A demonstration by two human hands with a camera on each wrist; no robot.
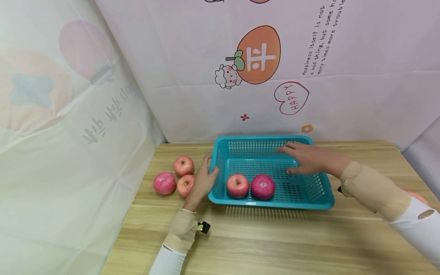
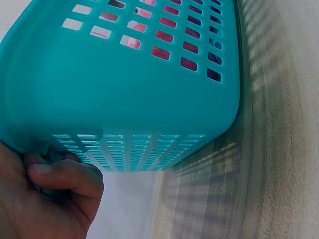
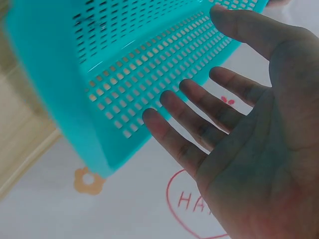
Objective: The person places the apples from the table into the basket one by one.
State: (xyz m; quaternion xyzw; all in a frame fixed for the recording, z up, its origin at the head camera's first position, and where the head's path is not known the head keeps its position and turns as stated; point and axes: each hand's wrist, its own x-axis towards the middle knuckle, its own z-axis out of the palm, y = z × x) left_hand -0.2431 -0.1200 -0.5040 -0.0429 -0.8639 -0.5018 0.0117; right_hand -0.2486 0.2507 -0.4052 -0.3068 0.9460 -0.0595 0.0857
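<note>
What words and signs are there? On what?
"HAPPY": in the red-lined heart on the back cloth.
"Happiness itself is not a bad thing, but some… many times more trouble…": back cloth, cut off.
White sign on the orange fruit picture: unclear.
Grey writing on left cloth: too faint.

On the back sheet (image 1: pixel 192 109) I read "HAPPY" in a red heart (image 1: pixel 292 98) and, above it, "Happiness itself is not", "a bad thing, but some…", "many times more trouble…". The orange fruit's (image 1: pixel 259 74) white sign (image 1: pixel 263 58) and the left curtain's (image 1: pixel 103 198) grey characters (image 1: pixel 98 128) I can't decipher.
</note>
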